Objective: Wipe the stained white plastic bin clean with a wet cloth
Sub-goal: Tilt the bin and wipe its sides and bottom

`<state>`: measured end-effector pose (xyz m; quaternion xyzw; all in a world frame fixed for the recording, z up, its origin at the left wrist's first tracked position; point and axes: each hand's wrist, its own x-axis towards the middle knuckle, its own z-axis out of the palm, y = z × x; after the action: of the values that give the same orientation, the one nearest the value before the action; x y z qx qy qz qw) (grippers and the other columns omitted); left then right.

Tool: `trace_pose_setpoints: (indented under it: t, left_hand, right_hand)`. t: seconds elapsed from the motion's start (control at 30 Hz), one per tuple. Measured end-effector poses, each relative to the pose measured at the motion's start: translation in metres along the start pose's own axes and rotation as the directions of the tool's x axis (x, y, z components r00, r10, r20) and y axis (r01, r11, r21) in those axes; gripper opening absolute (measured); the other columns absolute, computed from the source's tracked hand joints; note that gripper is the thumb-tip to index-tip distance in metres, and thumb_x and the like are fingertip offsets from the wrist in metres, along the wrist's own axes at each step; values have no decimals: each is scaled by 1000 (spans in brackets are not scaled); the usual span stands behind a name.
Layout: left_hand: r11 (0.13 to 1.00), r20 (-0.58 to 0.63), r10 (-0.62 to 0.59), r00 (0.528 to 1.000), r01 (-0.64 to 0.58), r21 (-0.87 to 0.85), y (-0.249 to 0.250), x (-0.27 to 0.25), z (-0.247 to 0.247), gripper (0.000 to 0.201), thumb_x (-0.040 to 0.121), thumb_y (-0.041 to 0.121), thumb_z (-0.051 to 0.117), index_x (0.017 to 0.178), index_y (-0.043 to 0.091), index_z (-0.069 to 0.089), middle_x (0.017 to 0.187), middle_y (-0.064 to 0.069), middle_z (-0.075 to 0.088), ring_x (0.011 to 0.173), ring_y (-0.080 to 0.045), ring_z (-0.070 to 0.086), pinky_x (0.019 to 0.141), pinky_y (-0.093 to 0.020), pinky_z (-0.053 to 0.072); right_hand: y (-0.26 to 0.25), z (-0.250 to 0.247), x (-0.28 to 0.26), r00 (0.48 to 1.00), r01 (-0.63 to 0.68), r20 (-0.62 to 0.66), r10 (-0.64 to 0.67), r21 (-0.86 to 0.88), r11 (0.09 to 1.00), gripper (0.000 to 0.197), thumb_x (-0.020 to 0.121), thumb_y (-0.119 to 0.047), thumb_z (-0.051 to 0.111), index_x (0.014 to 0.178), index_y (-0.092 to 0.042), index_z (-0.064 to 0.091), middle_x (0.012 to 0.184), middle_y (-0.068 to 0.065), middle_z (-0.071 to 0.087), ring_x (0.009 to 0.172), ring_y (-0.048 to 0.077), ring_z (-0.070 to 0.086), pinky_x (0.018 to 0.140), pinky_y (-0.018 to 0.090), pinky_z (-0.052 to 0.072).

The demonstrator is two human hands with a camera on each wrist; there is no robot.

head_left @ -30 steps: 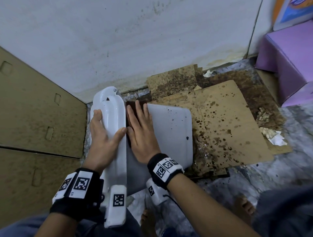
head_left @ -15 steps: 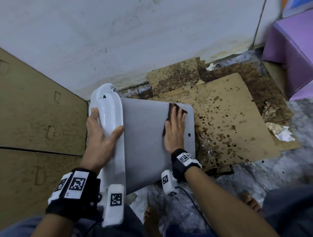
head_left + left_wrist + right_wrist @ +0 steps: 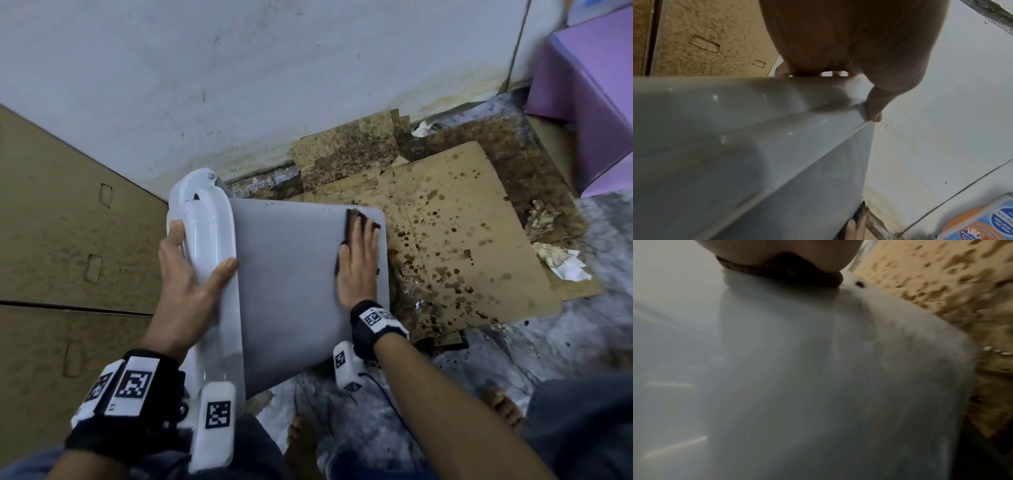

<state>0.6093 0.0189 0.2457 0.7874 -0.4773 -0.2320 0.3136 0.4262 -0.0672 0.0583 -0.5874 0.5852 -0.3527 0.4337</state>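
Observation:
The white plastic bin [image 3: 291, 291] lies on its side on the floor, one broad wall facing up. My left hand [image 3: 186, 274] grips its glossy white lid end [image 3: 209, 233], thumb over the top and fingers behind. My right hand [image 3: 358, 257] lies flat near the wall's far right corner and presses a dark brown cloth [image 3: 354, 217] under straight fingers. A small dark spot [image 3: 377, 271] sits by the right edge. The left wrist view shows the thumb [image 3: 873, 110] on the rim [image 3: 756, 129]. In the blurred right wrist view the cloth [image 3: 789, 274] rests on the bin wall [image 3: 818, 369].
Brown-spattered cardboard sheets [image 3: 462, 246] cover the floor right of the bin. Crumpled paper [image 3: 561, 262] lies further right, a purple box [image 3: 589, 96] stands at the back right. Cardboard boxes [image 3: 68, 222] close the left side, a white wall [image 3: 274, 68] the back. Bare feet [image 3: 301, 442] are below.
My right hand slid the cloth from beside the lid across the bin wall to its far right corner. The left hand kept its grip on the lid end.

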Motion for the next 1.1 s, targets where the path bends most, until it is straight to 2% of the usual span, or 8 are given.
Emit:
trace_pose_setpoints:
  t: [0.17, 0.37, 0.53, 0.67, 0.73, 0.83, 1.03, 1.1]
  left_hand:
    - [999, -8, -6, 1000, 6, -39, -6, 2, -2, 105, 68, 65, 66, 150, 23, 15, 160, 11, 15, 149, -11, 20, 121, -47, 24]
    - [999, -1, -23, 1000, 23, -38, -3, 7, -4, 101, 67, 65, 66, 148, 30, 17, 157, 15, 18, 146, -10, 25, 119, -47, 27]
    - [999, 15, -6, 1000, 7, -45, 0, 4, -4, 94, 68, 63, 66, 144, 36, 18, 151, 15, 23, 143, -10, 31, 117, -47, 31]
    - [999, 17, -7, 1000, 8, -31, 3, -1, -2, 95, 70, 60, 66, 146, 32, 17, 150, 13, 23, 143, -10, 29, 118, -47, 30]
    - [1000, 15, -8, 1000, 8, -14, 4, -2, -2, 101, 68, 64, 65, 149, 30, 14, 151, 16, 20, 146, -11, 25, 119, -48, 27]
    - [1000, 20, -12, 1000, 12, 2, 4, -1, -2, 101, 68, 66, 64, 149, 34, 13, 152, 18, 17, 147, -13, 23, 119, -49, 26]
    - [999, 6, -35, 999, 35, -18, -1, 5, -4, 102, 66, 68, 66, 148, 35, 16, 157, 12, 18, 146, -14, 26, 118, -49, 28]
    - [998, 17, -44, 999, 45, -35, -4, 3, -6, 101, 64, 73, 69, 145, 40, 18, 158, 11, 21, 145, -12, 28, 118, -49, 30]
  right_hand:
    - [22, -11, 27, 978, -207, 33, 206, 11, 978, 55, 104, -30, 24, 153, -20, 3, 162, 7, -4, 148, 28, -10, 119, 41, -4]
    - [-32, 10, -22, 994, 87, 73, -87, -5, 996, 59, 98, -40, 18, 151, -29, -6, 159, -2, -16, 145, 17, -24, 116, 34, -18]
    - [-31, 12, -27, 978, 194, 73, -194, 2, 981, 56, 100, -38, 19, 151, -27, -4, 160, -4, -13, 147, 15, -18, 118, 33, -13]
    - [11, -2, -2, 996, -93, 4, 93, 3, 996, 58, 100, -42, 16, 153, -25, 0, 161, 1, -9, 148, 19, -13, 120, 38, -5]
    - [28, -11, 12, 961, -275, 23, 274, 7, 962, 55, 103, -37, 19, 153, -22, 1, 162, 5, -5, 149, 22, -9, 120, 42, -2]
    - [28, -13, 16, 930, -366, 41, 365, 20, 930, 55, 104, -31, 23, 153, -19, 1, 162, 7, -6, 149, 25, -9, 119, 45, -2]
    - [-37, 9, -10, 999, 21, 42, -23, 38, 999, 58, 99, -37, 18, 152, -24, -1, 161, 0, -11, 145, 15, -20, 117, 34, -15]
    - [-45, 11, -8, 997, 61, 34, -63, 54, 997, 57, 100, -35, 20, 152, -25, 0, 161, -1, -8, 146, 14, -18, 117, 33, -13]
